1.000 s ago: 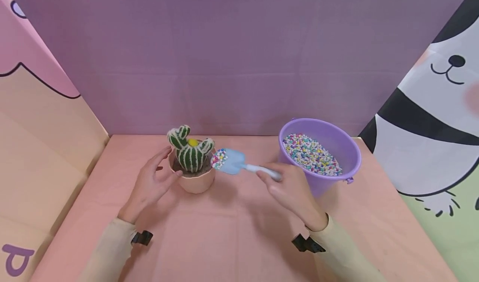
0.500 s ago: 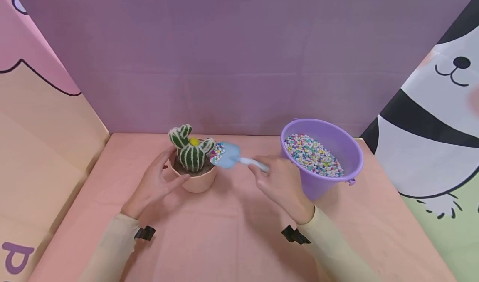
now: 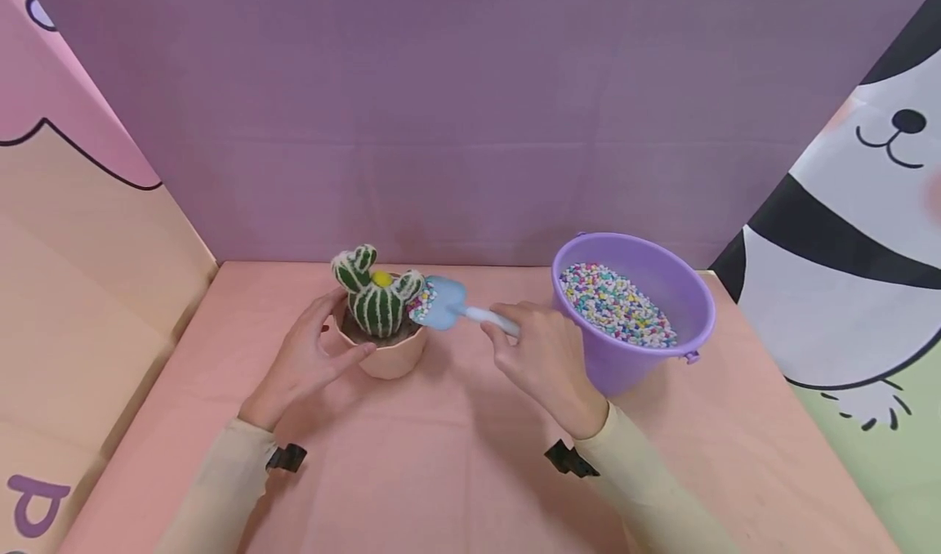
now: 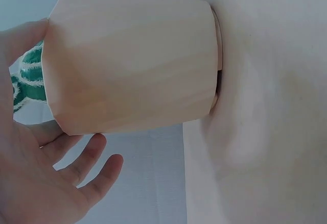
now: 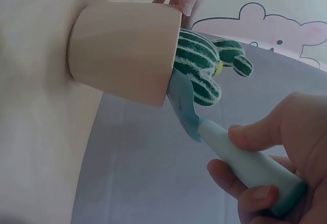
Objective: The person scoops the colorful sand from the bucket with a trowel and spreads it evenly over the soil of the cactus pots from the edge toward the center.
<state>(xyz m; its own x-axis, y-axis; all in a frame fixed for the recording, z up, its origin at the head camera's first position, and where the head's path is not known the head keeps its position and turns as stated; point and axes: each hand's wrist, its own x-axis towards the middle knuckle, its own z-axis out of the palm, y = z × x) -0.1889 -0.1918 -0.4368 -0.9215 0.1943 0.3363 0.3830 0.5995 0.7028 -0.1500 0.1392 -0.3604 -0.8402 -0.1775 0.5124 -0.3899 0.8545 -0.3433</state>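
A light blue toy shovel (image 3: 445, 301) with a pale handle carries colourful beads (image 3: 422, 302) on its blade tip. My right hand (image 3: 542, 356) grips the handle. The blade tip lies over the right rim of a peach flowerpot (image 3: 391, 359), as the right wrist view also shows. In the pot stands a green-and-white striped cactus (image 3: 376, 310) with a yellow tuft. My left hand (image 3: 303, 366) holds the pot at its left rim, thumb in front and fingers round the far side. The pot stands upright in the head view.
A purple bucket (image 3: 625, 366) with many multicoloured beads (image 3: 613, 305) in it stands right of my right hand. The table (image 3: 412, 472) has a pink cover. A purple cloth (image 3: 470, 113) hangs behind, and printed panels flank both sides.
The shovel and my right hand have moved left and slightly up, bringing the blade tip over the pot's rim. My left hand has shifted slightly right and closed in on the pot.
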